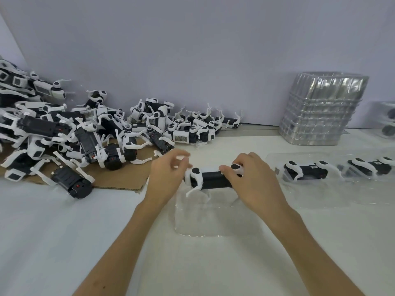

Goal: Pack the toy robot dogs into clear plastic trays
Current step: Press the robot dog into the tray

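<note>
Forearms (119,253) flanked a clear tray (198,226); over it the toy dog (213,179) lay crosswise, right hand (254,184) gripping its right end, left hand (164,180) blurred at the other, hold unclear.

A plain, pale lilac-grey wall (192,50) rises directly behind a white worktop (53,231) under soft, even light. A flat sheet of brown cardboard (119,178) lies on the worktop at left, near the wall

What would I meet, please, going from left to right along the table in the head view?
pile of loose toy dogs → left hand → held toy dog → right hand → tray with packed dogs
</note>
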Demonstrator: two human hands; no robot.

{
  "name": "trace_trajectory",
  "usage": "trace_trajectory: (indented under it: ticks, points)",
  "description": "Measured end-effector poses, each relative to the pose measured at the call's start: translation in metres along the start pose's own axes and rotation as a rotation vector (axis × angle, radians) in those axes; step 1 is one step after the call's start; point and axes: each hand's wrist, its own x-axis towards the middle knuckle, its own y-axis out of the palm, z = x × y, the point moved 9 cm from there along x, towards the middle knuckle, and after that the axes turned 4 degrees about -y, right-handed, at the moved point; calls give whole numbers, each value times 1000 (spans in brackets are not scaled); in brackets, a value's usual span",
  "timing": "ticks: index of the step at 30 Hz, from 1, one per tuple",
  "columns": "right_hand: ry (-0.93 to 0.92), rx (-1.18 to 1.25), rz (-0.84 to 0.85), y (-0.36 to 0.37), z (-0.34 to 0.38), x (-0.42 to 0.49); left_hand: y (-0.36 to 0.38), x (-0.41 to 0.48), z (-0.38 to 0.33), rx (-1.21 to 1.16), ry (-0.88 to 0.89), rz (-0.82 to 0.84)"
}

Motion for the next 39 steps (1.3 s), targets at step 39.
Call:
trace_trajectory:
  ticks: [39]
  points:
    - [292,1056,419,40,-50,7,-10,6,-14,-248,90,94]
